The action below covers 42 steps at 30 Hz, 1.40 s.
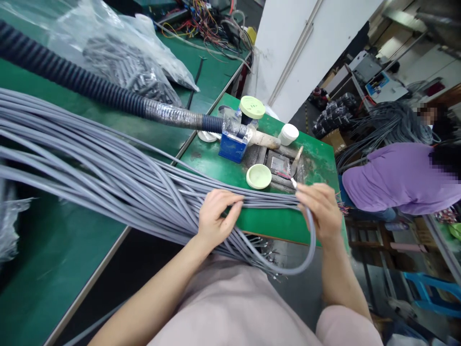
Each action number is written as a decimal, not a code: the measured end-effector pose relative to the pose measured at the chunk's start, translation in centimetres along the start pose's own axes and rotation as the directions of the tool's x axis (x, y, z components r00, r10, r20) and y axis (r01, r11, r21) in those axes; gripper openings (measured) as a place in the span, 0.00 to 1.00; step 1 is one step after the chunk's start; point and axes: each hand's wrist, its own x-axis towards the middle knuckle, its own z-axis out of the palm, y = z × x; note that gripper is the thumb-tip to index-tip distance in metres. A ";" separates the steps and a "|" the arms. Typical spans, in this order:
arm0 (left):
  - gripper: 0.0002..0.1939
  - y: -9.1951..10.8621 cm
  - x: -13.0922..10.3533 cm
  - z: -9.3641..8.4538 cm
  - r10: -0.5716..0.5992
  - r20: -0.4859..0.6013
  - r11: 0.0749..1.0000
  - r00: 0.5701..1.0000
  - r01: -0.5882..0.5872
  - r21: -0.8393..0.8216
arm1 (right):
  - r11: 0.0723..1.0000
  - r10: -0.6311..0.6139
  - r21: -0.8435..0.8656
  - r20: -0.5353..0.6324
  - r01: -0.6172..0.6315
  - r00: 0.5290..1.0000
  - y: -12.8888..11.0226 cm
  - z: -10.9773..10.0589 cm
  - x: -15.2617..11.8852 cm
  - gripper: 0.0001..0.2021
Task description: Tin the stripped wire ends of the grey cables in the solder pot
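Observation:
My right hand (322,211) pinches a grey cable (311,240) close to its end. The cable's pale, stripped tip (294,182) points at the near right corner of a small square pot with a shiny grey surface (280,165), which looks like a solder pot. From my fingers the cable loops down and back under my left forearm. Resting on the thick bundle of grey cables (151,178) is my left hand (218,214), its thumb apart from the bent fingers. A round pale-green dish (259,176) stands left of the pot.
A black corrugated hose (108,93) runs to a blue box (233,146) beside the pot. Nearby are a green-lidded jar (252,106), a white cup (288,134) and a flat scraper-like tool (297,161). Plastic bags (122,57) lie behind. A person in purple (399,178) sits at right.

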 end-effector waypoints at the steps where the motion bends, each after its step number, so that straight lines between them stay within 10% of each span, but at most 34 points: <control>1: 0.07 0.9 -0.2 0.4 -0.026 0.063 0.996 0.998 0.031 -0.081 | 0.999 -0.013 0.039 0.003 0.013 1.000 -1.0 -0.2 -1.3 0.21; 3: 0.09 2.7 -0.7 1.4 -0.104 0.310 0.951 0.945 0.186 -0.247 | 0.997 -0.016 0.080 0.012 0.015 1.000 -2.6 0.0 -3.8 0.24; 6: 0.16 4.6 -1.5 3.4 -0.274 0.626 0.693 0.730 0.601 -0.398 | 0.995 -0.010 0.096 0.028 0.007 1.000 -4.3 1.0 -7.3 0.24; 11: 0.20 5.3 -2.5 5.2 -0.388 0.738 0.380 0.551 0.826 -0.417 | 0.990 0.024 0.139 0.022 -0.027 0.999 -6.4 2.6 -11.1 0.24; 20: 0.17 5.4 -3.9 5.2 -0.413 0.730 0.470 0.545 0.814 -0.342 | 0.895 0.256 0.392 -0.062 -0.212 0.965 -8.6 3.2 -12.8 0.25; 26: 0.17 5.6 -4.3 5.8 -0.360 0.713 0.619 0.601 0.726 -0.300 | 0.633 0.647 0.399 0.198 -0.663 0.736 -9.6 3.7 -12.3 0.06; 35: 0.18 5.3 -4.1 5.5 -0.342 0.736 0.633 0.585 0.722 -0.279 | 0.196 0.630 0.665 0.478 -0.721 0.612 -10.2 4.9 -12.2 0.16; 42: 0.17 5.2 -4.0 5.5 -0.379 0.742 0.554 0.552 0.778 -0.296 | 0.120 0.602 0.701 0.512 -0.703 0.613 -10.2 5.5 -11.9 0.17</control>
